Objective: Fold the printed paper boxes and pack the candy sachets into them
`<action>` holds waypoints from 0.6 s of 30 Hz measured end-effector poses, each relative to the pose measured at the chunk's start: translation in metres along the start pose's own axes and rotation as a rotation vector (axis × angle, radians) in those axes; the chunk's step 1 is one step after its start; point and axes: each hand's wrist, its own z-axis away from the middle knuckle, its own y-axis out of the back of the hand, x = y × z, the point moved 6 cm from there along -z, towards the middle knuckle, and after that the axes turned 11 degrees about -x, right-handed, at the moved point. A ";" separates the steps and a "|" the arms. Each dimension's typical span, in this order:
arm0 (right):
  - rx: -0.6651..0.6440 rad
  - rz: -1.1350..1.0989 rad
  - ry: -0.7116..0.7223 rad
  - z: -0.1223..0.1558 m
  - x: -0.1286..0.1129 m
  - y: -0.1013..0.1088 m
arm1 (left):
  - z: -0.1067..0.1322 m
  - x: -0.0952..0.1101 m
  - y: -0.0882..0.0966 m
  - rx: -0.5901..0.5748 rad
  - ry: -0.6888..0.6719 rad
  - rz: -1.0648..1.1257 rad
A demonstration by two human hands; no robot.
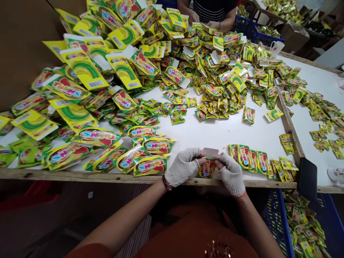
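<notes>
Between my two gloved hands, at the table's front edge, stands a small yellow and green candy box [206,169] with its grey-white top flap raised. My left hand [182,166] is closed on the box's left side, thumb and fingertips near the flap. On the other side, my right hand [231,173] pinches the right edge by the flap. Left of my hands lie several flat candy boxes [150,165]. To the right, a row of filled boxes [243,156] stands upright, with small candy packets [281,169] beside it. The box's inside is hidden from me.
A large heap of boxes [118,68] and loose sachets [145,111] covers the table's left and back. A wooden divider [288,125] runs along the right, with a black phone-like object [307,177] at its end. Blue crates [285,222] sit below. Another person [209,12] works opposite.
</notes>
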 end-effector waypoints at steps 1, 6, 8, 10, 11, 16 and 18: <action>-0.004 -0.008 -0.005 -0.002 -0.001 0.000 | -0.001 0.002 0.000 -0.021 0.002 -0.032; 0.030 -0.188 -0.053 -0.011 0.003 0.002 | -0.007 0.002 0.002 -0.029 0.004 0.031; -0.006 -0.124 -0.020 -0.013 -0.002 0.003 | -0.007 0.000 0.001 -0.008 -0.005 0.110; -0.055 -0.041 0.032 -0.014 -0.010 0.005 | -0.006 0.002 0.000 -0.008 -0.028 0.077; -0.075 -0.025 0.058 -0.014 -0.014 0.006 | -0.006 0.005 0.000 -0.013 -0.046 0.035; -0.097 0.029 0.014 -0.015 -0.023 0.010 | -0.008 0.024 0.003 -0.111 -0.042 -0.071; -0.089 0.048 -0.023 -0.017 -0.024 0.012 | -0.010 0.026 0.006 -0.138 0.002 -0.059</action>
